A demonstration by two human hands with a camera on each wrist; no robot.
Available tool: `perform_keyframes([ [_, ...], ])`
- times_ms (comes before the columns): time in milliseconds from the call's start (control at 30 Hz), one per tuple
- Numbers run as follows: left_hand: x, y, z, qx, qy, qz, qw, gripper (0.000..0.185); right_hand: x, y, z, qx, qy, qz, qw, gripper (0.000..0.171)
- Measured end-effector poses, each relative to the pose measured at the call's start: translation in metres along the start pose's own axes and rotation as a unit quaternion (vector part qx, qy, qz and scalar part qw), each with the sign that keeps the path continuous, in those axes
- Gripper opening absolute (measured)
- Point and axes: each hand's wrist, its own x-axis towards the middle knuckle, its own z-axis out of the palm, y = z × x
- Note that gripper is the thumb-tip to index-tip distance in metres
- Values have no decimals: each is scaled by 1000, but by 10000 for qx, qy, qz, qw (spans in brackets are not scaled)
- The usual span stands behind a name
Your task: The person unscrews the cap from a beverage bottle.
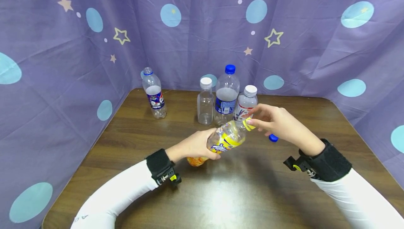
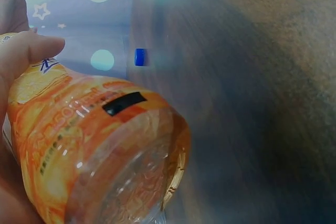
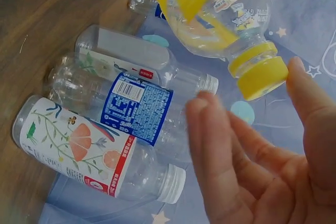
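Holding the orange bottle (image 1: 221, 143) at mid-frame, my left hand (image 1: 195, 145) wraps its lower body with thumb and fingers curled round the label, the base hanging just over the table (image 1: 132, 141). Its long axis runs from lower left to upper right, tilted, with the yellow cap (image 1: 249, 124) at the high end pointing toward my right hand (image 1: 277, 123). That hand is the nearer one to the cap: in the right wrist view my fingers (image 3: 220, 150) are spread and loosely bent, the thumb on the far side, the cap (image 3: 261, 76) sitting just off the fingertips. Whether a fingertip already touches it I cannot tell; nothing is pinched yet as far as I can see. So the cap lies straight ahead of my right fingertips, along the bottle's axis.

Just behind the cap, at upper centre, three bottles stand close together: a clear one with a white cap (image 1: 205, 101), a tall one with a blue cap (image 1: 227, 95) and a flowered one (image 1: 246, 104). They crowd the space beyond my right hand. Another bottle (image 1: 154, 94) stands well apart at upper left. A loose blue cap (image 1: 273, 138) lies on the table below my right hand. Open room is toward the lower frame, over bare wood; the curtain (image 1: 63, 81) closes off left, back and right.
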Motion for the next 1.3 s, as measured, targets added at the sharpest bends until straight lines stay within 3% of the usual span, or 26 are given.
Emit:
perform_keyframes([
  [167,-1,1,0,-29,-79,27,10000,69,-1,0,-1,142,-225,166,9995,27],
  [333,-1,1,0,-65,-36,90,9999,69,-1,1,-2,259,-123,-313,9991,19],
  [467,-2,-1,0,9,4,24,10000,71,-2,0,-3,360,-48,-586,9976,29],
  [700,-2,-2,-1,55,-3,4,10000,75,-4,-1,0,439,118,-543,9975,25],
  [833,-1,-1,-2,8,-3,36,10000,71,-2,-1,1,140,237,-515,9983,27],
  [1067,-2,-1,-2,-7,-16,51,10000,71,1,-3,-2,-23,-243,-103,9996,29],
  [1300,-4,-2,-2,-3,-84,3,10000,71,1,-3,-4,78,-297,-476,9984,25],
])
